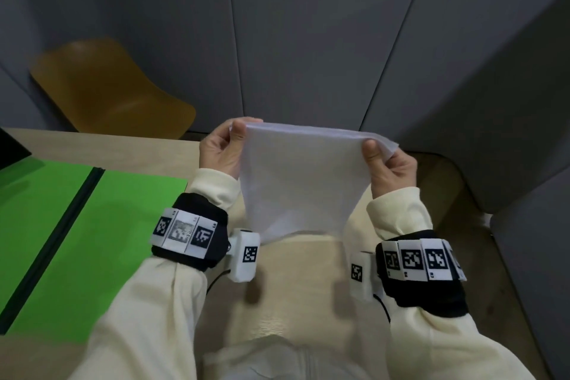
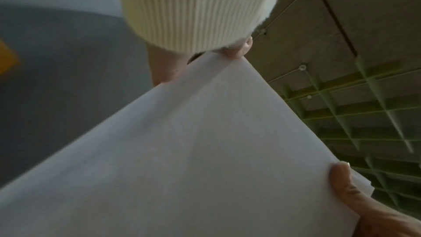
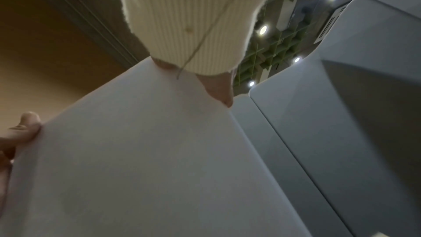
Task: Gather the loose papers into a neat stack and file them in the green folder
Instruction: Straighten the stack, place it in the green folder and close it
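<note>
A stack of white papers (image 1: pixel 302 182) stands upright over the table's front middle, its lower edge close to the tabletop. My left hand (image 1: pixel 239 133) pinches the stack's top left corner, thumb on the near face. My right hand (image 1: pixel 374 151) pinches the top right corner the same way. The green folder (image 1: pixel 92 225) lies open and flat on the table to the left, a dark spine running down its middle. In the left wrist view the papers (image 2: pixel 182 150) fill the frame, with the right thumb (image 2: pixel 346 183) on one corner. The right wrist view shows the papers (image 3: pixel 148 159) and the left thumb (image 3: pixel 25 127).
The light wooden table (image 1: pixel 293 287) has its far edge just past my hands. A yellow chair (image 1: pixel 108 86) stands behind it at the left. Grey partition panels (image 1: pixel 308 25) close off the back and right. A dark object (image 1: pixel 12 148) sits at the far left edge.
</note>
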### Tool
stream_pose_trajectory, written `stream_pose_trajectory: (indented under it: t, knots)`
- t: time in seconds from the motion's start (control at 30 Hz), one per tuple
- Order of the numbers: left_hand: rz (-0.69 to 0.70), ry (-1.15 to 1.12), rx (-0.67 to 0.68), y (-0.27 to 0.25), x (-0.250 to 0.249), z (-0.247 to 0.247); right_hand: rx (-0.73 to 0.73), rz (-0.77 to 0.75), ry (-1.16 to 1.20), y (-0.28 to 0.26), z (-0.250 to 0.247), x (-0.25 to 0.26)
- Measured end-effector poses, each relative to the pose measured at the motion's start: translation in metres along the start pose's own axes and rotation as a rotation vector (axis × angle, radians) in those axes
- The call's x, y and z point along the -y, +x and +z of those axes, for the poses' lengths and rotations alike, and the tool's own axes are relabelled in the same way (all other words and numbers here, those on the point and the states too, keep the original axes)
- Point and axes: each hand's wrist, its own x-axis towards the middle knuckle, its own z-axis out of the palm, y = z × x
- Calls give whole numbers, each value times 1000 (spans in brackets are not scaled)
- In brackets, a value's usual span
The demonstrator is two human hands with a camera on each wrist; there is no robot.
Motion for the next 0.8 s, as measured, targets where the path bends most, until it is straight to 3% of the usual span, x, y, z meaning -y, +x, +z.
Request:
stream_pose_trajectory:
  t: [0.13,0.23,0.33,0.57,0.67,0.73,0.8]
  knots:
    - [32,38,47,-4,-5,-2,9,-34,19,-2,-5,5]
    - [-43,37,50,-13,10,-5,65,64,-28,-9,-3,-11]
    - [-102,55,53,-13,16,-4,23,165,-33,-11,2,-20]
    - [-188,109,77,-8,18,-13,41,195,-34,-5,4,-10]
    - [-281,4,75,1,15,-12,49,116,-23,-6,7,-4]
    - [-383,-218,103,5,2,-9,44,37,-21,-5,9,3]
    - [-381,-386,148,9,-5,-10,57,-11,-6,-3,8,9]
